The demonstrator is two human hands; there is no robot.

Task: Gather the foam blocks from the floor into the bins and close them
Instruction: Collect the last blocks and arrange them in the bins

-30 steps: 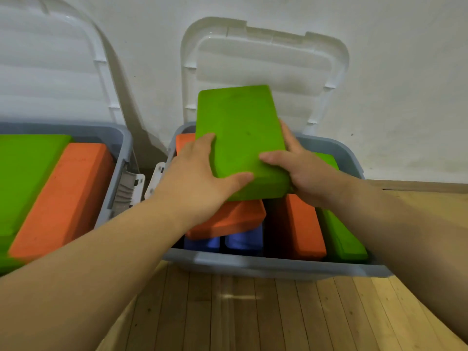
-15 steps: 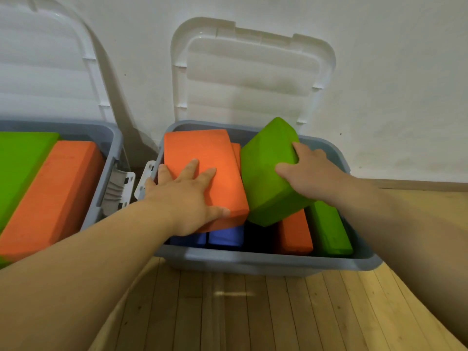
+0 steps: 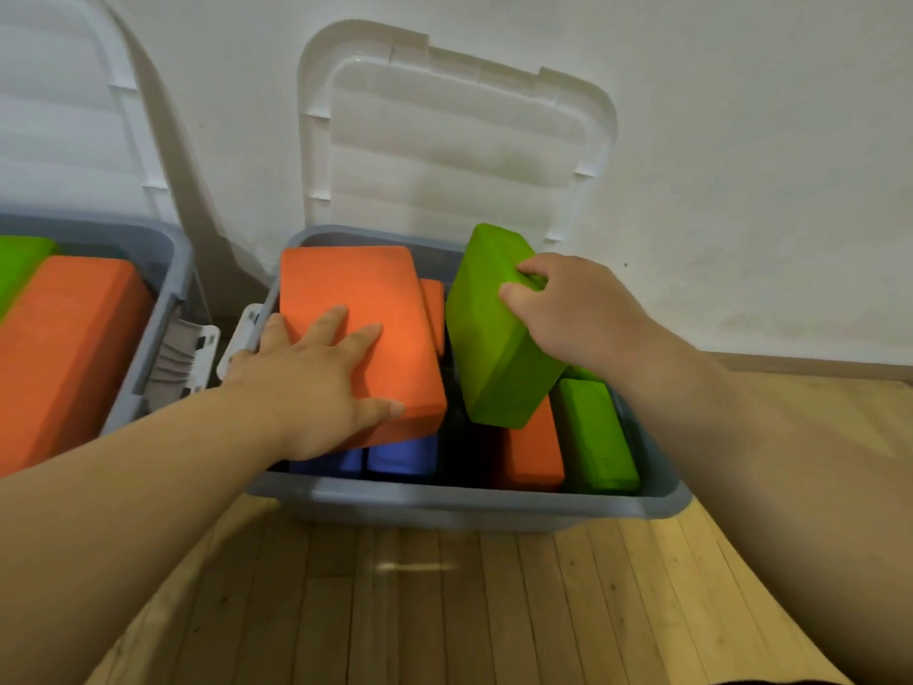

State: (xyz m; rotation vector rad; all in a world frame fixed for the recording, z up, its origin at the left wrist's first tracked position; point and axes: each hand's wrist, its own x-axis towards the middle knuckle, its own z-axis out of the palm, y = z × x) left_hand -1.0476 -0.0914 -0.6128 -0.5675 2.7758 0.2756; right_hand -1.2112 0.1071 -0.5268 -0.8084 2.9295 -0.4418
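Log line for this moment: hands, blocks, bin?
left hand: flat on orange block | right hand: grips tilted green block | bin: lid open

No lettering, label, brand or number can be read; nothing legible is borne by the green foam block (image 3: 489, 338), the orange foam block (image 3: 355, 289), the bins (image 3: 444, 501) or lids (image 3: 454, 140).

The left hand (image 3: 306, 383) lies flat on the top block (image 3: 355, 289), which rests on other blocks inside the open bin (image 3: 469, 506). To the right of that hand, the right hand (image 3: 578, 313) grips the tilted block (image 3: 489, 338) above the standing blocks (image 3: 593, 437). Behind both hands the lid (image 3: 454, 155) leans against the wall. Left of the left hand stands the second bin (image 3: 168, 269), with blocks in it.
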